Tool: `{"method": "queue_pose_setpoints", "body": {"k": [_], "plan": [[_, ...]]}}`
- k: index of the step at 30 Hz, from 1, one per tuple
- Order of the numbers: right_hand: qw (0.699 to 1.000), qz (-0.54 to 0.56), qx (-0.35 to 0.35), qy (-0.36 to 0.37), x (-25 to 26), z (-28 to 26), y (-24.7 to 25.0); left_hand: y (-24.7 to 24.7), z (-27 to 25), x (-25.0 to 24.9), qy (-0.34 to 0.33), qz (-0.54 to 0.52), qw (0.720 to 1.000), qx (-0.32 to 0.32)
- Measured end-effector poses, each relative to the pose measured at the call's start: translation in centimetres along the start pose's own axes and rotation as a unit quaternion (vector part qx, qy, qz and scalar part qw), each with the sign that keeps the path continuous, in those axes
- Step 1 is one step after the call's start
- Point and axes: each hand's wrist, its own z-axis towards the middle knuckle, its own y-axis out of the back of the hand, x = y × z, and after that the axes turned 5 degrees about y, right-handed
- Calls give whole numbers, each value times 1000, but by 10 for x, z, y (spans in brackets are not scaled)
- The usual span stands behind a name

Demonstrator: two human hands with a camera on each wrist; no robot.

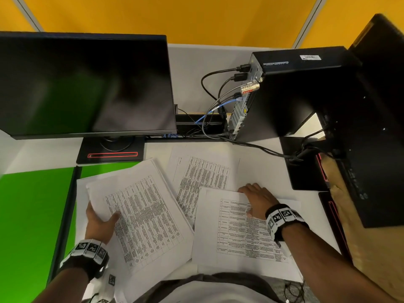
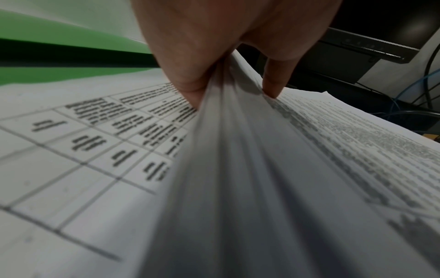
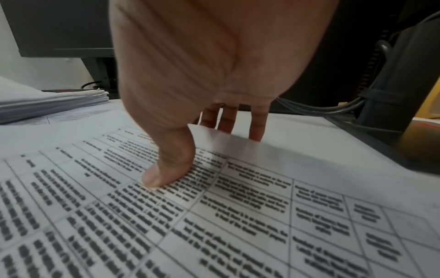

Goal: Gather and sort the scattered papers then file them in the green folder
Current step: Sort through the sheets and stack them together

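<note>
Papers [image 1: 203,171], green folder [image 1: 32,204], monitor [image 1: 87,84] on desk [image 1: 39,154]

You sit at a white desk [image 1: 39,154] closed in by yellow partition walls [image 1: 175,18]. A dark monitor [image 1: 87,84] stands to your left and a black computer tower [image 1: 295,95] to your right, with cables [image 1: 209,84] looping between them.

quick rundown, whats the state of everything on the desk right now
left hand, grips the paper stack, thumb on top
paper stack, held up at its left edge
right hand, pinches the right sheet at its far edge
right sheet, far edge lifted, rest flat
middle sheet, flat, overlapped by both
green folder, open flat, partly covered
monitor, screen dark
</note>
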Motion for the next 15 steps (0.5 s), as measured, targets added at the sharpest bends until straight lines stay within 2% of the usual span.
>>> {"method": "queue_pose_setpoints", "body": {"k": [5, 8, 11, 15], "plan": [[1000, 17, 15, -1, 0, -4, 1, 1, 0, -1, -4, -4, 1000, 5], [995, 68, 57, -37, 0, -9, 10, 1, -1, -2, -6, -3, 1000, 4], [992, 89, 85, -20, 3, -14, 27, 1, -2, -2, -4, -9, 1000, 2], [994, 111, 5, -12, 11, -21, 86, 2, -1, -4, -1, -48, 999, 13]]}}
